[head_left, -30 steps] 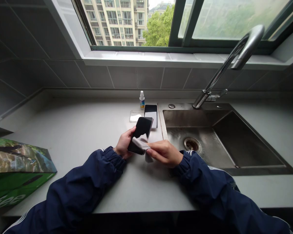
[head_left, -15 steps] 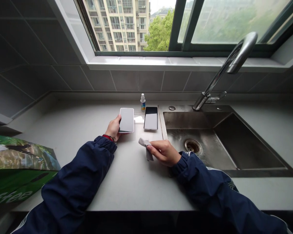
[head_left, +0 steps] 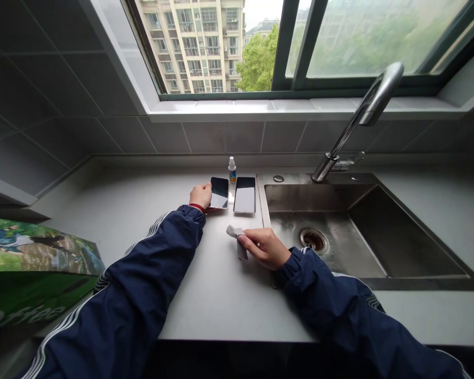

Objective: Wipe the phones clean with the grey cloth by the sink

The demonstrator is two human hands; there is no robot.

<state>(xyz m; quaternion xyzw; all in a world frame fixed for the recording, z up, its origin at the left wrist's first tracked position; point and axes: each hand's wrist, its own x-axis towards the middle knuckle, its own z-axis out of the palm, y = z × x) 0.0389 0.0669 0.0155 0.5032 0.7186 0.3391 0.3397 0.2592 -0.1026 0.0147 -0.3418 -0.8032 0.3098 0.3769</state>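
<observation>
My left hand [head_left: 200, 196] grips the left edge of a light-rimmed phone [head_left: 220, 193], low over or on the counter. Its dark screen faces up and mirrors a pale reflection; the hand covers its lower left side. Just right of it, a second phone [head_left: 245, 195] lies screen up beside the sink. In front of the phones my right hand [head_left: 265, 248] pinches a crumpled grey cloth [head_left: 240, 246] between thumb and fingers, above the counter. Behind the phones, a small white-capped bottle [head_left: 232, 169] with a blue and yellow label stands upright.
A steel sink [head_left: 363, 281] with a tall faucet [head_left: 349, 129] is set into the white counter [head_left: 237, 310] on the right. A green printed bag or box [head_left: 35, 287] stands at the left. Behind runs a tiled wall with a window sill [head_left: 292, 116].
My left hand has moved right and away from me, lowering the phone toward the counter next to the second phone. My right hand holds the cloth nearly still. The view has tilted slightly.
</observation>
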